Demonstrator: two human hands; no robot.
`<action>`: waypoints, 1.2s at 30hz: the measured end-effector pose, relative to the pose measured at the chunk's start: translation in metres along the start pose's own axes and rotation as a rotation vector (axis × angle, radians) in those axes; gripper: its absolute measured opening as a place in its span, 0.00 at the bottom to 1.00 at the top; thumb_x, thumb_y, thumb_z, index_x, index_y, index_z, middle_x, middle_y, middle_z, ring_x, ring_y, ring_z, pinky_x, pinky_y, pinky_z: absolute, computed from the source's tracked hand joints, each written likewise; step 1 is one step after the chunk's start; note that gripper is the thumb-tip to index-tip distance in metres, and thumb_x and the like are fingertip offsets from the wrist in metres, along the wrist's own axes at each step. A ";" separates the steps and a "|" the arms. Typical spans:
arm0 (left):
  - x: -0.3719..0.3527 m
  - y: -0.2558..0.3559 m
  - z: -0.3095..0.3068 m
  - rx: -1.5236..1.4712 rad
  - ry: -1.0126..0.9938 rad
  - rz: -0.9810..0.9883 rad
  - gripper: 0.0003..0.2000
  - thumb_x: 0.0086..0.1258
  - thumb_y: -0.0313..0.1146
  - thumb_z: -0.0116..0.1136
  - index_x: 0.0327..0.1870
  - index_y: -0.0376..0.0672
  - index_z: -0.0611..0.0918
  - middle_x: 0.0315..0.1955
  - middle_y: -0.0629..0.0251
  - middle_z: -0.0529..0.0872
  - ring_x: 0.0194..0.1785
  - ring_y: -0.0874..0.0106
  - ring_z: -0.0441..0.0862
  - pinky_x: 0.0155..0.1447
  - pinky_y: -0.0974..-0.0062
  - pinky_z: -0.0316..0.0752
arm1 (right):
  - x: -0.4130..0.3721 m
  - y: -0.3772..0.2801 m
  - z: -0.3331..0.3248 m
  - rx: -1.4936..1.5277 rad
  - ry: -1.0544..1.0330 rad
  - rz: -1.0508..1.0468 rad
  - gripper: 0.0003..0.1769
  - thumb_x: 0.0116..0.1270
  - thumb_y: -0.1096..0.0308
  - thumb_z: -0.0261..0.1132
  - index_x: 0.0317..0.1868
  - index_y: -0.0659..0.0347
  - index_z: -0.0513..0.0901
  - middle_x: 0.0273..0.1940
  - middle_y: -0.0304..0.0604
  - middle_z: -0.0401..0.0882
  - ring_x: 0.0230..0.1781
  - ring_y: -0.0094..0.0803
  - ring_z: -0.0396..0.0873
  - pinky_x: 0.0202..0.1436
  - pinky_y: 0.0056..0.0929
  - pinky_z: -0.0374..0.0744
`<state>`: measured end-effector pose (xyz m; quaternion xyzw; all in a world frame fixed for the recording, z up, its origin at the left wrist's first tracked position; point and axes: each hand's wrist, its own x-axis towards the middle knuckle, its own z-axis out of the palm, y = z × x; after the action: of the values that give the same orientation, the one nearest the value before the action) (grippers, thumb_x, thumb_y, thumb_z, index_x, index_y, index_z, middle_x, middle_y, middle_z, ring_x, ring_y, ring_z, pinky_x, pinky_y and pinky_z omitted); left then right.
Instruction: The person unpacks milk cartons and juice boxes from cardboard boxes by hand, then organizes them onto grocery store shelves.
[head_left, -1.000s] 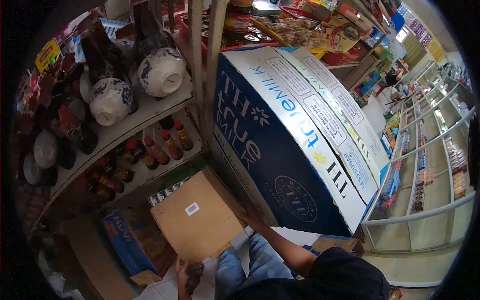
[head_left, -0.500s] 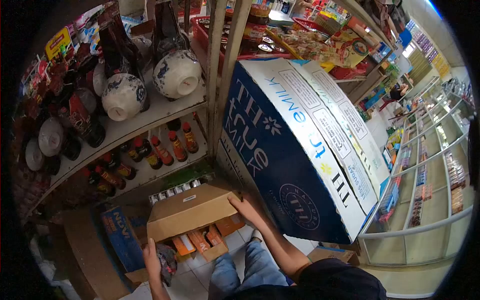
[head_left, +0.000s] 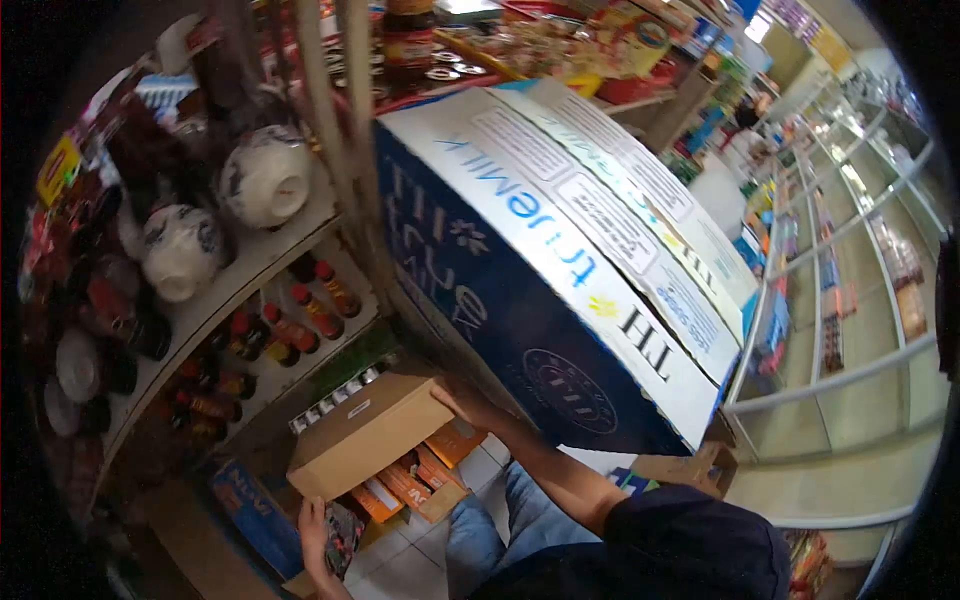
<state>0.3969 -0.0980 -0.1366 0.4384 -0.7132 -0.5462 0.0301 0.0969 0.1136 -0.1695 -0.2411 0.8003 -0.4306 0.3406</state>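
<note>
Both hands are on a plain brown cardboard box (head_left: 362,432) that is tilted low in front of the shelf. My right hand (head_left: 466,408) grips its right edge. My left hand (head_left: 314,532) holds its lower left corner, with the fingertips partly hidden. Under and in front of the box, several orange packs (head_left: 408,484) stand in an open carton. Beside my left hand lies a dark patterned bundle (head_left: 345,535) that I cannot make out. A row of silver-topped items (head_left: 335,398) shows behind the box.
A large blue and white milk carton (head_left: 560,260) stands close on the right. On the left, a shelf holds patterned bowls (head_left: 268,178) and red-capped sauce bottles (head_left: 318,312). A blue box (head_left: 245,510) is at lower left. Glass display cases (head_left: 840,400) run along the right.
The view has swung, so the shelf and milk carton sit further left in the picture. Both hands keep hold of the cardboard box, which looks slightly lower.
</note>
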 end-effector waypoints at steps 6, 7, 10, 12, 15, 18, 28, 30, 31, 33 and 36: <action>-0.011 -0.003 -0.018 -0.014 -0.192 -0.029 0.18 0.68 0.40 0.45 0.36 0.29 0.75 0.30 0.63 0.78 0.34 0.76 0.69 0.40 0.75 0.65 | -0.014 -0.027 -0.014 0.035 0.046 -0.071 0.35 0.65 0.40 0.41 0.54 0.68 0.67 0.47 0.59 0.70 0.51 0.46 0.69 0.54 0.36 0.66; -0.014 -0.001 -0.023 0.024 -0.143 -0.016 0.18 0.68 0.42 0.47 0.30 0.31 0.74 0.24 0.66 0.74 0.30 0.77 0.67 0.38 0.76 0.64 | -0.014 -0.033 -0.018 0.066 0.020 -0.066 0.36 0.64 0.39 0.41 0.50 0.68 0.70 0.43 0.59 0.72 0.47 0.44 0.71 0.51 0.37 0.67; -0.013 0.002 -0.021 -0.031 -0.010 0.080 0.20 0.68 0.41 0.48 0.19 0.34 0.71 0.15 0.71 0.68 0.23 0.79 0.62 0.30 0.78 0.59 | -0.024 -0.058 -0.022 0.025 0.087 0.019 0.36 0.63 0.39 0.42 0.40 0.69 0.76 0.34 0.59 0.75 0.39 0.44 0.74 0.45 0.39 0.69; -0.007 0.008 -0.026 0.112 -0.063 -0.030 0.20 0.67 0.42 0.49 0.25 0.27 0.74 0.19 0.70 0.73 0.27 0.79 0.65 0.33 0.75 0.63 | -0.015 -0.057 -0.022 -0.055 0.113 0.015 0.37 0.63 0.38 0.43 0.36 0.70 0.77 0.31 0.58 0.74 0.37 0.45 0.74 0.43 0.39 0.70; 0.006 0.011 -0.028 0.187 -0.125 -0.090 0.22 0.67 0.43 0.49 0.23 0.28 0.71 0.16 0.70 0.69 0.25 0.79 0.62 0.30 0.76 0.60 | -0.001 -0.053 -0.013 -0.188 0.217 -0.003 0.37 0.61 0.37 0.44 0.32 0.70 0.78 0.28 0.58 0.74 0.34 0.47 0.74 0.41 0.40 0.71; 0.005 0.019 -0.025 0.195 -0.143 -0.040 0.22 0.67 0.43 0.48 0.22 0.28 0.70 0.14 0.67 0.67 0.24 0.79 0.61 0.29 0.76 0.60 | -0.003 -0.065 -0.021 -0.258 0.148 0.119 0.37 0.60 0.37 0.47 0.33 0.70 0.77 0.29 0.57 0.74 0.34 0.48 0.74 0.41 0.40 0.71; -0.011 0.006 -0.016 0.070 -0.161 0.157 0.17 0.67 0.40 0.48 0.43 0.31 0.74 0.31 0.60 0.78 0.35 0.71 0.73 0.33 0.75 0.67 | -0.027 -0.039 0.000 0.148 0.317 -0.312 0.35 0.62 0.46 0.53 0.57 0.69 0.64 0.54 0.58 0.66 0.57 0.45 0.63 0.59 0.34 0.62; -0.017 0.045 0.001 -0.141 0.244 0.130 0.16 0.66 0.35 0.49 0.46 0.29 0.72 0.30 0.59 0.79 0.31 0.72 0.73 0.40 0.72 0.70 | -0.027 -0.004 0.024 0.069 0.258 -0.283 0.38 0.61 0.49 0.56 0.63 0.65 0.56 0.62 0.56 0.56 0.64 0.43 0.54 0.65 0.34 0.54; 0.026 -0.057 -0.014 -0.082 0.365 0.139 0.20 0.66 0.32 0.49 0.56 0.32 0.65 0.41 0.54 0.77 0.39 0.67 0.76 0.46 0.74 0.70 | -0.033 0.010 0.041 0.294 0.181 -0.275 0.40 0.60 0.50 0.57 0.64 0.65 0.53 0.64 0.55 0.52 0.65 0.41 0.51 0.66 0.33 0.51; 0.046 -0.046 -0.007 -0.063 0.202 0.057 0.26 0.63 0.32 0.52 0.61 0.34 0.61 0.49 0.53 0.74 0.48 0.68 0.72 0.51 0.74 0.67 | -0.047 0.027 0.055 0.491 0.008 -0.230 0.45 0.59 0.54 0.60 0.66 0.67 0.44 0.67 0.53 0.44 0.67 0.39 0.44 0.68 0.32 0.47; 0.078 -0.111 0.030 -0.237 0.231 -0.009 0.27 0.62 0.34 0.54 0.61 0.34 0.61 0.48 0.55 0.74 0.47 0.68 0.73 0.50 0.74 0.68 | -0.072 0.060 0.071 0.681 -0.063 0.008 0.46 0.59 0.56 0.61 0.67 0.66 0.42 0.66 0.53 0.44 0.67 0.38 0.45 0.68 0.31 0.48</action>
<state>0.3991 -0.1289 -0.2723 0.4950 -0.6336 -0.5725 0.1607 0.1916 0.1561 -0.2245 -0.1236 0.6008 -0.6640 0.4277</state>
